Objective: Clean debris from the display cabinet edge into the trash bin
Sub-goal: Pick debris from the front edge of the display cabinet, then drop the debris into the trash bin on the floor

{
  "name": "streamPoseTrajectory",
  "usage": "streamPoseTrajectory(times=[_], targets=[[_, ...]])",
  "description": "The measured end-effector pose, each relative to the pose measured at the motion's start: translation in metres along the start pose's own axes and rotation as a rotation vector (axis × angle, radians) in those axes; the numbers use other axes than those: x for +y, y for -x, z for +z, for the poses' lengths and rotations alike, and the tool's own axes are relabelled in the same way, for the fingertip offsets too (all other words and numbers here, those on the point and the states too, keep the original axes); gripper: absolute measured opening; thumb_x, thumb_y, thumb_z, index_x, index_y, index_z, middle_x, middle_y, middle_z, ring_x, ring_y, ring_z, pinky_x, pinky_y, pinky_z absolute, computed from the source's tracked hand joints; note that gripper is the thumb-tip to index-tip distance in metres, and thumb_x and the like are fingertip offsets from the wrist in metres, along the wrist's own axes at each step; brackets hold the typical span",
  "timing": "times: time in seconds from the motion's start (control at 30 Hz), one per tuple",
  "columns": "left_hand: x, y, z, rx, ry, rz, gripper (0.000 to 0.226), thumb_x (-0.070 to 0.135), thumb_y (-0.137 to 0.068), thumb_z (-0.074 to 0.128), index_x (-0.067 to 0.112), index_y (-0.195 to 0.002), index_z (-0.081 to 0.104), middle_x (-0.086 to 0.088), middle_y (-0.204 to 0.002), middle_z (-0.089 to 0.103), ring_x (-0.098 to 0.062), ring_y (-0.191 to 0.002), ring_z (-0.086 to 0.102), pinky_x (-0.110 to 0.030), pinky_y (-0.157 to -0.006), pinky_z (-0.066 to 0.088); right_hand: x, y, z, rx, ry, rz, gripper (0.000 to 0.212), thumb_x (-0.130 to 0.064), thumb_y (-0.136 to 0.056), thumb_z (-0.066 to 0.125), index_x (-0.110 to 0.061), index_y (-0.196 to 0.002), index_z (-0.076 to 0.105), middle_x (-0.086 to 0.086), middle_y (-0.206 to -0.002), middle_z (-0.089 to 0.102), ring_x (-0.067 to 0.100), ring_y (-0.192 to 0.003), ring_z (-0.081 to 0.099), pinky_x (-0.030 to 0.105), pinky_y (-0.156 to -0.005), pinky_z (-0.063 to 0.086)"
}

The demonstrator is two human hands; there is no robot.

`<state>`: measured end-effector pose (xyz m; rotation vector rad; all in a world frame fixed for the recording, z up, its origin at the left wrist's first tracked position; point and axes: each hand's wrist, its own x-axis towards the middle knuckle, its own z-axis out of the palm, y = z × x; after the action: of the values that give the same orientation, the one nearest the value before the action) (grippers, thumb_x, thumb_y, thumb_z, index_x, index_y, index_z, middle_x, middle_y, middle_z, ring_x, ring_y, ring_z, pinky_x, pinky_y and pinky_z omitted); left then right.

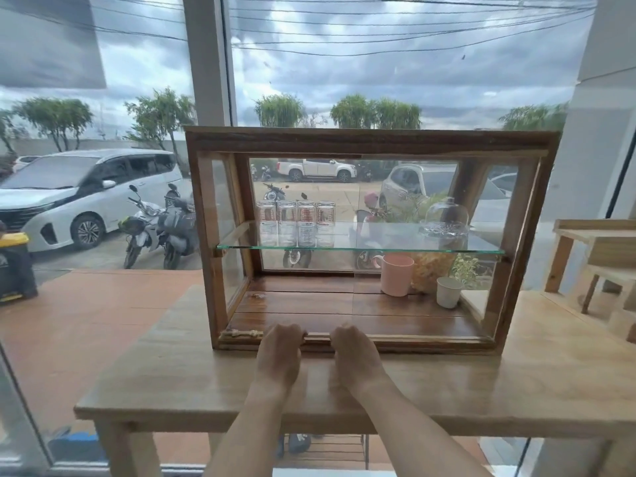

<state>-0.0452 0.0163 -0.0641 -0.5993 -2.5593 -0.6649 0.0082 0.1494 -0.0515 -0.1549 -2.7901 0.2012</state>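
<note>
A wooden display cabinet (pixel 371 141) with glass sides stands on a light wooden table (pixel 516 380) by a window. Its front is open. Pale debris (pixel 239 333) lies along the left end of the bottom front edge. My left hand (pixel 279 352) rests on that edge just right of the debris, fingers curled over the lip. My right hand (pixel 354 354) sits beside it on the same edge, fingers curled too. Whether either hand holds anything is hidden by the knuckles. No trash bin is in view.
On the glass shelf (pixel 361 248) stand several glasses (pixel 296 223) and a glass dome (pixel 445 218). Below sit a pink mug (pixel 397 275), a small white cup (pixel 448 292) and a plant. A wooden rack (pixel 595 256) is at the right.
</note>
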Motion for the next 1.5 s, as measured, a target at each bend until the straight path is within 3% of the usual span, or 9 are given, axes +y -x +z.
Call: streamPoseTrajectory(times=[0.2,0.47,0.57,0.7,0.93,1.13,1.3,1.4,1.5], targets=[[-0.058,0.029,-0.054,0.058,-0.019,-0.010,0.019,0.012,-0.092,0.055,0.014,-0.096,0.074,-0.009,-0.091,0.074,-0.027,-0.088,0.066,-0.039,-0.082,0.055,-0.028,0.007,0.007,0.072,-0.248,-0.021,0.018,-0.001,-0.092,0.051,-0.003,-0.083,0.067,0.018,-0.088,0.070,0.033,-0.087,0.068,0.033,-0.066,0.049],[-0.162,0.112,-0.139,0.080,-0.036,-0.275,0.013,0.013,-0.082,0.066,0.012,-0.092,0.074,-0.015,-0.092,0.071,-0.036,-0.099,0.059,-0.041,-0.087,0.045,-0.168,0.039,0.027,0.166,-0.594,-0.294,0.013,0.001,-0.089,0.060,0.002,-0.092,0.072,0.021,-0.091,0.070,0.032,-0.089,0.063,0.030,-0.083,0.040],[-0.201,0.163,-0.153,0.093,-0.030,-0.381,0.020,0.017,-0.081,0.056,0.011,-0.090,0.073,-0.017,-0.089,0.070,-0.038,-0.095,0.059,-0.042,-0.084,0.047,-0.225,0.069,0.056,0.046,-0.679,-0.373,0.016,-0.002,-0.091,0.057,-0.001,-0.097,0.072,0.019,-0.094,0.069,0.032,-0.092,0.062,0.028,-0.084,0.039],[-0.250,0.236,-0.160,0.021,-0.084,-0.516,0.014,0.012,-0.085,0.060,0.010,-0.089,0.073,-0.015,-0.092,0.072,-0.037,-0.096,0.062,-0.040,-0.081,0.048,-0.287,0.108,0.118,-0.189,-0.587,-0.364,0.017,-0.022,-0.088,0.046,-0.018,-0.085,0.062,0.007,-0.083,0.063,0.031,-0.083,0.062,0.046,-0.081,0.048],[-0.305,0.328,-0.171,-0.070,-0.226,-0.743,0.019,0.014,-0.086,0.056,0.015,-0.094,0.074,-0.007,-0.099,0.075,-0.031,-0.098,0.065,-0.040,-0.087,0.050,-0.365,0.160,0.174,-0.489,-0.673,-0.188,0.013,-0.006,-0.088,0.049,-0.005,-0.081,0.060,0.015,-0.086,0.062,0.034,-0.082,0.057,0.037,-0.064,0.039],[-0.324,0.350,-0.163,-0.038,-0.230,-0.887,0.022,0.012,-0.090,0.053,0.013,-0.100,0.072,-0.009,-0.101,0.075,-0.033,-0.097,0.067,-0.039,-0.084,0.051,-0.390,0.168,0.209,-0.628,-0.703,-0.144,0.016,-0.009,-0.092,0.046,-0.010,-0.096,0.062,0.008,-0.087,0.057,0.025,-0.081,0.053,0.032,-0.069,0.040],[-0.321,0.347,-0.155,0.045,-0.108,-1.030,0.036,0.001,-0.095,0.040,0.004,-0.125,0.058,-0.023,-0.112,0.069,-0.043,-0.106,0.062,-0.044,-0.084,0.049,-0.390,0.168,0.217,-0.754,-0.678,-0.218,0.045,-0.003,-0.094,0.041,-0.016,-0.137,0.046,0.017,-0.107,0.057,0.032,-0.091,0.054,0.039,-0.078,0.046],[-0.314,0.351,-0.151,0.036,-0.107,-1.044,0.036,0.003,-0.095,0.039,0.005,-0.124,0.059,-0.022,-0.115,0.068,-0.042,-0.106,0.061,-0.044,-0.086,0.048,-0.365,0.172,0.219,-0.723,-0.650,-0.169,0.037,-0.008,-0.094,0.039,-0.013,-0.129,0.052,0.015,-0.116,0.058,0.029,-0.090,0.051,0.035,-0.076,0.043],[-0.306,0.358,-0.150,0.030,-0.108,-1.055,0.034,0.004,-0.095,0.038,0.005,-0.120,0.061,-0.020,-0.115,0.068,-0.040,-0.105,0.062,-0.044,-0.087,0.050,-0.339,0.175,0.217,-0.662,-0.591,-0.151,0.033,-0.009,-0.094,0.042,-0.010,-0.123,0.058,0.015,-0.122,0.063,0.032,-0.111,0.056,0.034,-0.083,0.044]])
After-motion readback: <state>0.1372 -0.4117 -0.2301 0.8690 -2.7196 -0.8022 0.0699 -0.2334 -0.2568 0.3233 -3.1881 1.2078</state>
